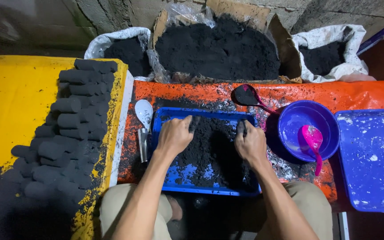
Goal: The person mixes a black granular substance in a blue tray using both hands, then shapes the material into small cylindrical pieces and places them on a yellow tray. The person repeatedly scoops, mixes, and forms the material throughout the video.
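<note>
Hands — our left and right — press open, fingers down, into black powder in the blue tray.

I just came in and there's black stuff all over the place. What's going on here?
A person sits with both hands pressed into black powder spread in a blue tray; the left hand and right hand lie palm down in it, fingers dug in. To the left, dark cylinders are stacked on a yellow sheet. More black powder fills a cardboard box and two white sacks behind. A white scoop lies beside the tray, and a pink scoop rests in a blue bowl.
</note>
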